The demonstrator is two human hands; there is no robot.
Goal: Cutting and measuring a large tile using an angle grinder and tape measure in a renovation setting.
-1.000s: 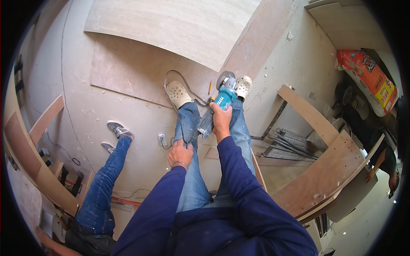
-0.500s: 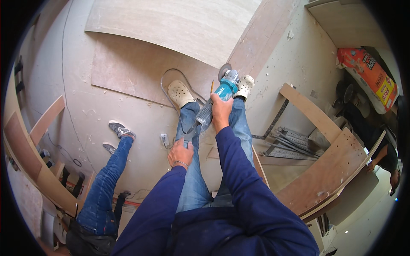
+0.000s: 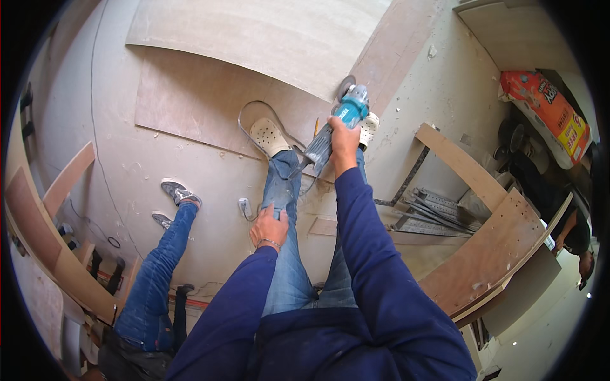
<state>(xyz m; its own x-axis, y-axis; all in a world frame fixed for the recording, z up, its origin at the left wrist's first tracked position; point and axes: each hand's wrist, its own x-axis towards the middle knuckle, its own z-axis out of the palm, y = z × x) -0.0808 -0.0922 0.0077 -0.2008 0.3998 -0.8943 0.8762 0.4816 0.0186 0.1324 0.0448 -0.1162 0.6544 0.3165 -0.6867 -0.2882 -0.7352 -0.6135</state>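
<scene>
My right hand (image 3: 344, 141) is wrapped round the body of a teal and grey angle grinder (image 3: 351, 114). The grinder's disc (image 3: 345, 87) is at the near edge of a pale curved-edge sheet (image 3: 254, 41); whether they touch I cannot tell. From the grinder's rear, a grey power cord (image 3: 242, 120) loops round my left shoe (image 3: 268, 137). My left hand (image 3: 269, 228) rests on my left knee with its fingers apart and holds nothing. Beside the grinder, a pencil (image 3: 316, 127) lies on the brownish board (image 3: 190, 105) under the pale sheet.
Another person's jeans-clad leg (image 3: 159, 267) is at the left, near curved wooden pieces (image 3: 70, 178). At the right are a curved wooden frame (image 3: 467, 168), metal strips (image 3: 438, 213) and an orange bag (image 3: 546, 117). Farther right, another person (image 3: 575, 238) is partly visible.
My right hand and the grinder have moved right and slightly farther away, bringing the disc along the pale sheet's edge. My left hand has stayed on the knee.
</scene>
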